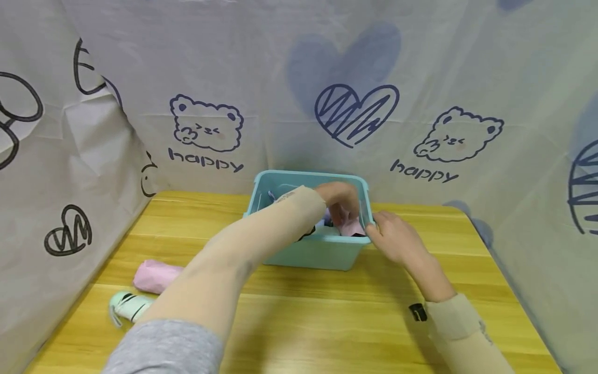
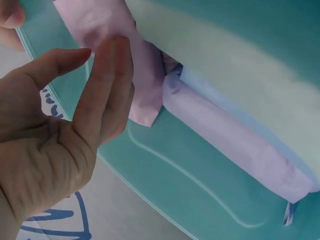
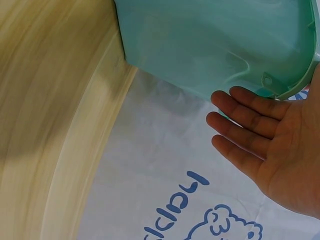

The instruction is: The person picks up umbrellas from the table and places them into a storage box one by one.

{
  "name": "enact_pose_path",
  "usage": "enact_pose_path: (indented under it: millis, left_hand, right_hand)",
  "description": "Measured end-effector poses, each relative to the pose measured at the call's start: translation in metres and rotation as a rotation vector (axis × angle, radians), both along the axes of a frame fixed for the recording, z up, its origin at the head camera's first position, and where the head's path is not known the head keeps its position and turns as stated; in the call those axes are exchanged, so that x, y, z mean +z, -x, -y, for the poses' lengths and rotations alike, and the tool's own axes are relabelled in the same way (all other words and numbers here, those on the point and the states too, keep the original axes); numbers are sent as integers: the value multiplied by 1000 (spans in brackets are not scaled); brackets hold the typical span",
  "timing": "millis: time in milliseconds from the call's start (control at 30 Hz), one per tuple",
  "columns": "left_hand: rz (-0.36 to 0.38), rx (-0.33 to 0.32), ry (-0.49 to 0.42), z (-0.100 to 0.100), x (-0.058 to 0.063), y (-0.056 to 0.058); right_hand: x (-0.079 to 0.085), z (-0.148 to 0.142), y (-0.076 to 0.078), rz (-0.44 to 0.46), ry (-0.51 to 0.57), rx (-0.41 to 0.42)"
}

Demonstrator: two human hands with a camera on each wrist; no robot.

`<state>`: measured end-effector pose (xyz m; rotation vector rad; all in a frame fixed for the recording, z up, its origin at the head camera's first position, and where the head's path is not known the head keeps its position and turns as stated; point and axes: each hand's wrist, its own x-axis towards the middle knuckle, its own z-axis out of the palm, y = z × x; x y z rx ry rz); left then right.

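A teal plastic bin (image 1: 308, 255) stands toward the back of the table. My left hand (image 1: 342, 196) reaches down inside it, fingertips against a pink folded fabric bundle (image 2: 148, 82) at the bin's right end. In the left wrist view, the thumb is apart from the extended fingers. Beside the pink bundle lies a long lavender folded bundle (image 2: 230, 136) with a small strap loop, like a folded umbrella. My right hand (image 1: 397, 236) rests at the bin's right rim, thumb at the edge; its other fingers (image 3: 245, 112) extend straight along the outside.
On the wooden table (image 1: 317, 322), at left, lie a pink rolled bundle (image 1: 156, 276) and a mint-green one with black stripes (image 1: 131, 306), partly behind my left arm. A printed white cloth (image 1: 280, 93) hangs close behind the bin and along both sides.
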<state>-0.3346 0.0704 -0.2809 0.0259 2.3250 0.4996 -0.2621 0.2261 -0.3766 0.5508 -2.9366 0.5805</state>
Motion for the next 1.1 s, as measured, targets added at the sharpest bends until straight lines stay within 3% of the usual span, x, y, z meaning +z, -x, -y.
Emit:
enact_pose_path:
  millis: [133,300,533,900,1100]
  left_hand:
    - [11,-8,-25,3,2,-1]
    - [-33,-54,-70,15,3,5]
    - [-146,-112,-289,43,3,5]
    - [-387,-93,-579,85,18,-28]
    - [-624,-105,-636,111,20,-54]
  right_hand:
    - [0,2,-1,1,8,1]
    - [0,4,-1,5,11,-5]
    - [-2,8,-2,3,13,-3]
    - [2,8,-4,14,22,0]
    - [2,5,-6,12,28,-13]
